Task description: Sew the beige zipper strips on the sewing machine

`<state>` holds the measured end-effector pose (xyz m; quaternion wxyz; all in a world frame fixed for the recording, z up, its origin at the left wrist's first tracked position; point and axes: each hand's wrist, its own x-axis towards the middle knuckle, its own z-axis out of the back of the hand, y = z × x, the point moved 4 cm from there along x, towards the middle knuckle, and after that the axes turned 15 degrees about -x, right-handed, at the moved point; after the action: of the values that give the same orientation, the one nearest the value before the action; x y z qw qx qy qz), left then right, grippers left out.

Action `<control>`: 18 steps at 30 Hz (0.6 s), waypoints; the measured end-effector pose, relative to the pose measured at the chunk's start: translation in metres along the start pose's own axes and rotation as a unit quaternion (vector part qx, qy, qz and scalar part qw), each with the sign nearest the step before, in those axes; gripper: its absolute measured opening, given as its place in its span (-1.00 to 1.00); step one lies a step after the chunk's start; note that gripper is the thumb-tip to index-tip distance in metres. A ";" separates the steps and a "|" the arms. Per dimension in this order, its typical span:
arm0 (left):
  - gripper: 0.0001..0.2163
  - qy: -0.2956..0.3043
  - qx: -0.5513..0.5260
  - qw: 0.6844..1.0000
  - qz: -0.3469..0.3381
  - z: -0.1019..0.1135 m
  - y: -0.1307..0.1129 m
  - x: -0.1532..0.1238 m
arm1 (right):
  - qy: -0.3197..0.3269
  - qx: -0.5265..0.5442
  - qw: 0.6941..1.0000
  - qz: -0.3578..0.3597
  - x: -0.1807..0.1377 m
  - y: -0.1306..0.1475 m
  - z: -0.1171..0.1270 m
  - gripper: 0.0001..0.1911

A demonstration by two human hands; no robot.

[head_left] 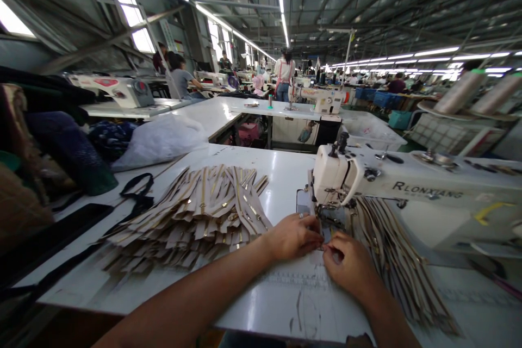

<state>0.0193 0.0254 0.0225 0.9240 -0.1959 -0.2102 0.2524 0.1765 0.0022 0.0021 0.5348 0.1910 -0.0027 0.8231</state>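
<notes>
My left hand (292, 236) and my right hand (349, 263) meet on the white table (285, 304) just below the needle of a white sewing machine (408, 185). Both have their fingers pinched together at a small pale piece under the presser foot; what it is I cannot make out. A fanned pile of beige zippers with gold teeth (196, 217) lies to the left of my left hand. More beige zippers (399, 261) trail from under the machine arm to the right of my right hand.
Black scissors (136, 190) lie left of the zipper pile. A white plastic bag (161, 141) and dark bundles of cloth (69, 152) sit at the far left. Other sewing tables, machines and people fill the hall behind. Thread cones (473, 92) stand at the right.
</notes>
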 end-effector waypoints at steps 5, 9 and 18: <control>-0.78 -0.006 0.024 1.000 0.000 -0.002 0.000 0.000 | -0.009 -0.026 1.000 -0.010 0.001 0.001 -0.002 -0.79; -0.77 -0.012 0.049 0.999 0.015 -0.007 0.002 0.000 | -0.008 -0.051 0.998 -0.031 0.002 0.004 -0.002 -0.78; -0.79 -0.029 0.063 0.995 0.067 -0.006 0.001 0.001 | -0.027 -0.088 0.995 -0.032 0.004 0.005 -0.006 -0.80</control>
<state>0.0229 0.0250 0.0172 0.9091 -0.1431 -0.2073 0.3319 0.1685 0.0051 -0.0013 0.5752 0.1649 -0.0837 0.7968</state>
